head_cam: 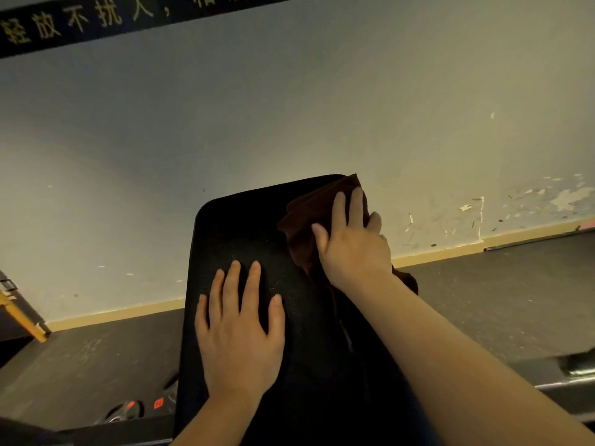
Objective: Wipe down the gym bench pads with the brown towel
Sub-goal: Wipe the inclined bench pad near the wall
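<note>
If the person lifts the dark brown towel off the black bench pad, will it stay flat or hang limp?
Probably limp: the dark brown cloth towel lies bunched in folds under the right hand, and one end droops over the black bench pad edge. It looks light and unlikely to slide alone.

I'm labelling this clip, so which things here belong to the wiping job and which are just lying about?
Part of the job:
brown towel
black bench pad
right hand, pressing the towel
left hand, flat on the pad

Just lying about:
weight plates on the floor
yellow frame
wall banner
</note>
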Tool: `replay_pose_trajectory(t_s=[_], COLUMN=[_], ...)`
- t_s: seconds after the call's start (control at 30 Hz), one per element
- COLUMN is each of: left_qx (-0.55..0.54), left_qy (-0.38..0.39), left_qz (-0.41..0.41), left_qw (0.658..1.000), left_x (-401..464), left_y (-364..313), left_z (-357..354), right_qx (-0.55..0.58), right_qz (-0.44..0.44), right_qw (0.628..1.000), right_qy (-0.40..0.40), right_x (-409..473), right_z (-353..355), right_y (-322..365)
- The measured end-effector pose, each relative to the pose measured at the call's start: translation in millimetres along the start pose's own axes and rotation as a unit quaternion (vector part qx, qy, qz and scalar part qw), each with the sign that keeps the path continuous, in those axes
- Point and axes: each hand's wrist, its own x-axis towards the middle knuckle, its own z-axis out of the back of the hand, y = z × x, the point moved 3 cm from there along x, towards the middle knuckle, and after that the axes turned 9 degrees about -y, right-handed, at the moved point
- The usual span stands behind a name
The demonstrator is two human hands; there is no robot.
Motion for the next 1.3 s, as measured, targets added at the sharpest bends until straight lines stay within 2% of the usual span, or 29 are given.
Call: replay_pose_trajectory(t_s=[0.1,0.2,0.3,0.43,0.6,0.7,0.83,0.93,1.2,1.3], left_qx=[-0.006,-0.013,-0.008,-0.012,-0.007,-0.019,-0.02,-0.008,-0.008,0.0], left_qy=[-0.016,-0.033,-0.027,-0.019,0.003,0.017,0.019,0.018,-0.005,0.0], left_qz=[-0.004,-0.011,-0.012,0.0,0.006,0.008,0.003,0.002,0.002,-0.006], left_qw=[1.0,0.999,1.0,1.0,1.0,1.0,1.0,1.0,1.0,1.0], left_x=[-4,-3,-2,-1,3,2,-1,-2,1,3], left_y=[2,3,6,6,1,-2,-3,-4,0,1], left_z=[-1,-4,-7,-6,0,4,7,5,-2,-2], right_qx=[-0.006,0.037,0.044,0.042,0.056,0.048,0.018,0.018,0.033,0.047], right_qz=[-0.04,-0.071,-0.068,-0.043,0.005,-0.01,-0.043,-0.063,-0.105,-0.097], right_qw=[0.999,0.996,0.996,0.99,0.997,0.999,0.998,0.998,0.991,0.992], right_qy=[-0.032,-0.036,-0.044,-0.129,-0.047,-0.016,-0.036,-0.02,-0.076,-0.068], right_x=[28,54,56,32,-1,-39,-82,-70,12,13], right_z=[-5,-7,-7,-4,-2,1,4,0,-10,-12], right_y=[7,11,15,17,1,-9,-9,-3,23,24])
